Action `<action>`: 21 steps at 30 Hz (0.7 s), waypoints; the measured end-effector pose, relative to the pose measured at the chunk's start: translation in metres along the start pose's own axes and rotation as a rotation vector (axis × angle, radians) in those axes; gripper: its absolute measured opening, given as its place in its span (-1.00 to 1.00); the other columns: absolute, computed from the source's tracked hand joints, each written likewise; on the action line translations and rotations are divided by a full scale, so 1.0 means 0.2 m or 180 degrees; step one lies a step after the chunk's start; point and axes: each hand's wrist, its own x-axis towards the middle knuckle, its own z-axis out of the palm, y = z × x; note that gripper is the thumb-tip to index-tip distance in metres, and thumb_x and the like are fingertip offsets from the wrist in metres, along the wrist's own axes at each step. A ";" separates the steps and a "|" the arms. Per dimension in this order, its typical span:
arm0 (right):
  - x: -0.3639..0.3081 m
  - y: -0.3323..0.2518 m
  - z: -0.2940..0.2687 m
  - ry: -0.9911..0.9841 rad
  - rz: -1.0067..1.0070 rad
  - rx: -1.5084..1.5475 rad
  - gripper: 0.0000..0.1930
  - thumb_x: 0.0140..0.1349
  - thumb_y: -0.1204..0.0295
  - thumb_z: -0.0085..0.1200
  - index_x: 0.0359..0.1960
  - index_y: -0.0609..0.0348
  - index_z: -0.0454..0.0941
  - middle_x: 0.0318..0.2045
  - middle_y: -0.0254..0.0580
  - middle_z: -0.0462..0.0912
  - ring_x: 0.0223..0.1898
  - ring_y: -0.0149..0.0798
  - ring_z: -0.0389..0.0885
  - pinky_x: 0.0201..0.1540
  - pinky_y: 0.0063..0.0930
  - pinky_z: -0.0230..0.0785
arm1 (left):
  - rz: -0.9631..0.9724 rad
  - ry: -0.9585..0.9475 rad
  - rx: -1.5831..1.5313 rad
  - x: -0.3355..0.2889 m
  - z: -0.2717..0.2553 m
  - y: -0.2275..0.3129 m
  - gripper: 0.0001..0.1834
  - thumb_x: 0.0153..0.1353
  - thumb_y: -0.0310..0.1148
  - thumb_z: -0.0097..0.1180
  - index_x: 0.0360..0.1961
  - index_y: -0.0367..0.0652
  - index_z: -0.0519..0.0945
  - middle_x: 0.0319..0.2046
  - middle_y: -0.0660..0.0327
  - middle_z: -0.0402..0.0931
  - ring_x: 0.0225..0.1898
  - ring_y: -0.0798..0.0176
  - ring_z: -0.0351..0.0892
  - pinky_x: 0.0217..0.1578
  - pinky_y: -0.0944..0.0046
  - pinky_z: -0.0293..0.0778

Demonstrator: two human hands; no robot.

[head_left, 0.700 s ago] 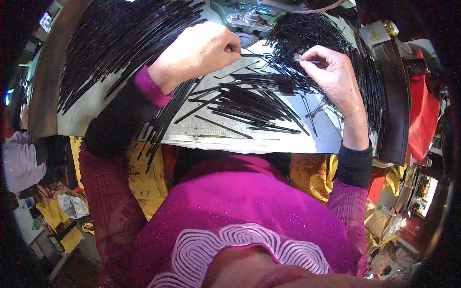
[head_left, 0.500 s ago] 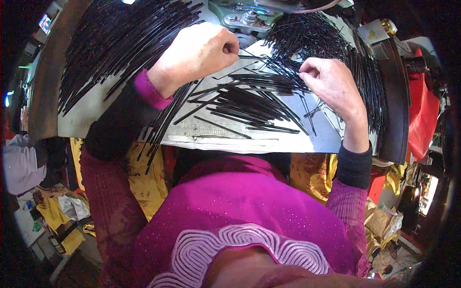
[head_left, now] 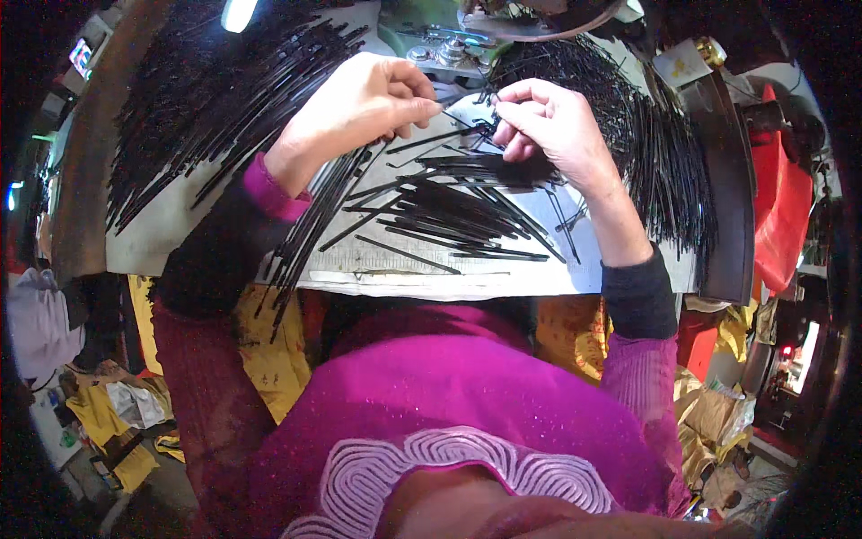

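Item, our left hand (head_left: pixel 368 108), bare, over the upper middle of the bench: thumb and forefinger pinched on the near end of a slim, straight black rod (head_left: pixel 455 117), which slants down to the right toward the other rods.

Item, our right hand (head_left: pixel 552 126), bare, to the right of it and apart: thumb and forefinger brought close at the tips beside a small dark piece; we cannot tell whether they grip it.

Item, one loose heap of thin black rods (head_left: pixel 458 216), on the pale sheet-covered tabletop (head_left: pixel 413 286) below our hands, mostly slanting down to the right, some crossing.

Item, one broad dense bank of long black rods (head_left: pixel 224 117), at the left of the tabletop, lying roughly side by side.

Item, one tangled pile of fine black rods (head_left: pixel 579 81), at the right, behind our right hand.

Item, one green machine with bright metal bolts (head_left: pixel 449 54), at the far edge, beyond our hands.

Item, one bright red sheet-like object (head_left: pixel 779 211), outside the bench's right edge.
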 end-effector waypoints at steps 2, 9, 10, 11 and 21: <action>0.00 -0.01 0.01 -0.0055 0.0110 0.0230 -0.76 0.17 0.39 0.00 -0.20 0.30 0.48 -0.55 -0.19 0.60 -0.63 -0.46 0.54 -0.59 -0.69 0.31 | -0.0430 -0.0258 -0.1540 0.01 -0.01 -0.04 -0.78 0.05 -0.27 0.18 -0.42 -0.21 0.54 -0.53 0.27 0.53 -0.58 0.48 0.46 -0.55 0.50 0.34; 0.02 -0.06 0.05 -0.0204 0.0124 0.0328 -0.75 0.17 0.42 -0.02 -0.15 0.30 0.45 -0.56 -0.15 0.59 -0.68 -0.45 0.52 -0.63 -0.68 0.31 | -0.0447 -0.0092 -0.1931 0.02 -0.03 -0.07 -0.76 0.04 -0.27 0.19 -0.44 -0.26 0.56 -0.53 0.17 0.57 -0.63 0.44 0.50 -0.64 0.53 0.35; 0.02 -0.06 0.05 -0.0219 0.0163 0.0342 -0.75 0.17 0.43 -0.02 -0.15 0.30 0.45 -0.56 -0.14 0.59 -0.68 -0.44 0.52 -0.63 -0.67 0.32 | -0.0516 -0.0087 -0.1968 0.02 -0.03 -0.07 -0.77 0.05 -0.27 0.19 -0.44 -0.26 0.56 -0.53 0.18 0.57 -0.63 0.44 0.50 -0.65 0.53 0.35; 0.02 -0.06 0.05 -0.0208 0.0140 0.0352 -0.75 0.16 0.44 -0.02 -0.14 0.30 0.45 -0.57 -0.14 0.58 -0.69 -0.44 0.52 -0.64 -0.66 0.33 | -0.0543 -0.0090 -0.1975 0.03 -0.03 -0.07 -0.78 0.05 -0.29 0.18 -0.43 -0.26 0.56 -0.53 0.18 0.57 -0.63 0.44 0.50 -0.65 0.53 0.34; 0.05 -0.05 0.05 -0.0216 0.0013 0.0321 -0.76 0.17 0.44 -0.04 -0.15 0.29 0.45 -0.57 -0.13 0.59 -0.70 -0.44 0.51 -0.65 -0.66 0.32 | -0.0461 0.0065 -0.1747 0.02 -0.04 -0.05 -0.76 0.06 -0.28 0.18 -0.40 -0.28 0.54 -0.54 0.16 0.56 -0.67 0.43 0.49 -0.69 0.53 0.35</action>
